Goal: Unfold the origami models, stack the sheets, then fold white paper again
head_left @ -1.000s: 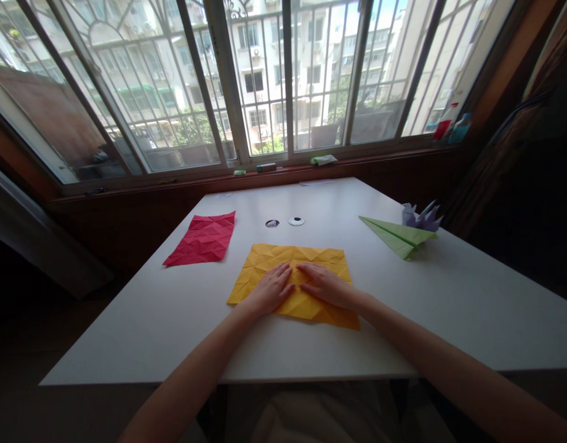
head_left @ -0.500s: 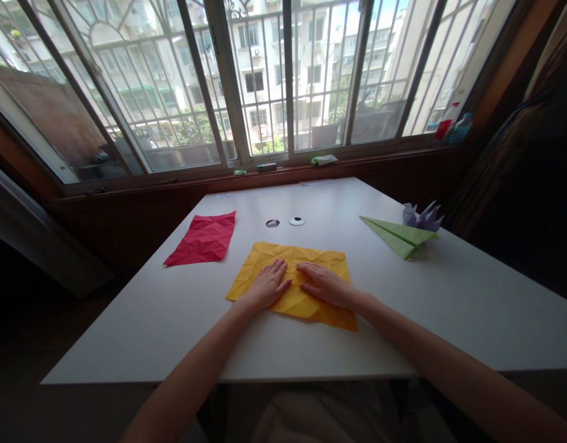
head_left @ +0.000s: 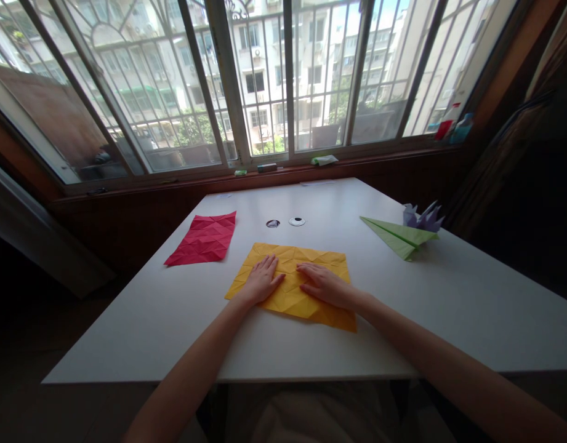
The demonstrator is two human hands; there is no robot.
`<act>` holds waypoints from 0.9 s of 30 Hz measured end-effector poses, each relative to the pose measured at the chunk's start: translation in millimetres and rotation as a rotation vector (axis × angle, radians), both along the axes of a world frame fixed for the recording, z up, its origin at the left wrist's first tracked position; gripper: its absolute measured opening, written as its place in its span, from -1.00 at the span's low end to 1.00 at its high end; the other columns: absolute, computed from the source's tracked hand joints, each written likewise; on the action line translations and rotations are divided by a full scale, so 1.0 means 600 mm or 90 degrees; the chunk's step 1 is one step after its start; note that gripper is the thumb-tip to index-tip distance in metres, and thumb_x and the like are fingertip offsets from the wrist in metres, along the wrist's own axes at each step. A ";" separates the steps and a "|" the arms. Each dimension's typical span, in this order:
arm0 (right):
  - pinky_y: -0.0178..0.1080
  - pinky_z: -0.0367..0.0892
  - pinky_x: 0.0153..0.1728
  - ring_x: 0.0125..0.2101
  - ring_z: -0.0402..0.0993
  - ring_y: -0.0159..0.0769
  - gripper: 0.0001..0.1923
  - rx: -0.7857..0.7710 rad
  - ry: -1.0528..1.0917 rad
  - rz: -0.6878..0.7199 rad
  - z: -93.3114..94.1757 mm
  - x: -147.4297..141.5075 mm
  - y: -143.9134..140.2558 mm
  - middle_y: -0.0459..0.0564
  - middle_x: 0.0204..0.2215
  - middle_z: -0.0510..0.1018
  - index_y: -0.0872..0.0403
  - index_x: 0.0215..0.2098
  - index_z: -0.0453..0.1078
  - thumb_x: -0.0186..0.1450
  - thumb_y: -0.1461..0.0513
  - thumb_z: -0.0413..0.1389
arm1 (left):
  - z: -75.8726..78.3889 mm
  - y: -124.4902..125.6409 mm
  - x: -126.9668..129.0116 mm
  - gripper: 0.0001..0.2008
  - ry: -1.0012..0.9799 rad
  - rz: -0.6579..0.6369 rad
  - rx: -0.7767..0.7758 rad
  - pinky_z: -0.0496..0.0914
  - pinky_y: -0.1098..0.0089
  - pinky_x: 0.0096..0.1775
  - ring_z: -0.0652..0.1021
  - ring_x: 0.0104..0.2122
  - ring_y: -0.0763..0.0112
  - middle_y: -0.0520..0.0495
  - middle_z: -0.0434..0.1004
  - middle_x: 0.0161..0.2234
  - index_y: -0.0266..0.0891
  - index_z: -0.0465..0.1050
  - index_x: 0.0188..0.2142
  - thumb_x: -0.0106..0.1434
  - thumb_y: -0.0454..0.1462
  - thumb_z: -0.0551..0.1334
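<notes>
a creased yellow sheet of paper (head_left: 306, 274) is seen lying flat near the front middle of a white rectangular table (head_left: 449, 295). the left hand (head_left: 261, 282) is laid palm down on the left part of the sheet, its fingers spread and flat, gripping nothing. the right hand (head_left: 327, 285) is pressed flat on the sheet just beside it, fingers extended toward the left, also holding nothing; the two hands are kept close but apart.

the yellow sheet is covered with a grid of crease lines, so the pre-creasing can be judged as largely done, while the sheet is still spread open and no folded form has been raised from it; the shaping appears to be left.

a creased red sheet of paper (head_left: 203, 238) is placed to the left, well apart from the hands. a folded green paper plane (head_left: 396, 235) and a small folded lilac paper figure (head_left: 422, 216) are set near the right edge, touching or nearly so. two small round holes (head_left: 284, 222) are seen in the tabletop beyond the yellow sheet. a barred window (head_left: 265, 80) is seen behind the table.
</notes>
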State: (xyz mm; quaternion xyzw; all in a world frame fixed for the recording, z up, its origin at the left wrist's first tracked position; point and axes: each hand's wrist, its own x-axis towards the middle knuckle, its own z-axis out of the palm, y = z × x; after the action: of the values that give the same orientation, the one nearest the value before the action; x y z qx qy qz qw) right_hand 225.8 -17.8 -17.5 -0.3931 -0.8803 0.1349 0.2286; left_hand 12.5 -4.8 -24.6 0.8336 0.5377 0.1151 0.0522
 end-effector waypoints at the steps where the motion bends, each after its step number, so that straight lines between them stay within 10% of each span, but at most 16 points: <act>1: -0.04 0.17 0.05 0.05 0.26 -0.11 -0.56 -0.001 -0.008 0.000 0.001 0.000 -0.001 0.13 0.02 0.38 0.08 0.05 0.25 0.20 0.17 0.00 | -0.001 0.002 -0.002 -0.46 0.000 0.007 0.002 0.04 0.11 0.15 0.07 0.20 0.18 -0.23 0.03 0.20 -0.31 0.07 0.16 0.28 -0.06 -0.08; 15: 0.05 0.09 0.07 0.08 0.20 -0.01 -0.60 0.060 -0.086 -0.103 0.004 -0.005 -0.001 0.20 0.02 0.37 0.15 0.01 0.28 0.26 0.14 -0.05 | 0.025 -0.022 0.006 -0.70 -0.002 0.043 0.159 0.28 0.20 -0.06 0.41 -0.12 0.23 -0.16 0.42 -0.15 -0.24 0.38 -0.18 0.25 -0.12 0.01; 21: -0.05 0.05 0.14 0.17 0.05 -0.14 -0.45 0.074 -0.089 0.018 -0.013 -0.023 -0.016 0.21 0.15 0.19 0.25 0.15 0.10 0.31 0.08 -0.17 | 0.006 -0.037 0.041 -0.56 -0.037 -0.129 0.070 0.08 0.26 0.15 0.16 0.17 0.33 -0.16 0.12 0.18 -0.30 0.05 0.15 0.30 -0.24 -0.10; 27: -0.05 -0.08 0.19 0.22 -0.14 -0.14 -0.24 0.036 -0.176 0.027 -0.023 -0.021 -0.020 0.18 0.23 -0.02 0.25 0.23 -0.08 0.27 -0.11 -0.28 | 0.003 -0.039 0.035 -0.41 0.009 -0.087 -0.031 -0.06 0.20 0.19 -0.05 0.23 0.26 -0.10 -0.08 0.25 -0.29 -0.07 0.21 0.28 -0.02 -0.16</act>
State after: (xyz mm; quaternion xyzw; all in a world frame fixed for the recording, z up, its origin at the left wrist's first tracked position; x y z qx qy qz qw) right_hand 213.3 -29.6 -31.6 -0.3825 -0.9151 0.0591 0.1131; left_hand 33.7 -28.3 -22.8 0.8676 0.4826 0.0923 0.0768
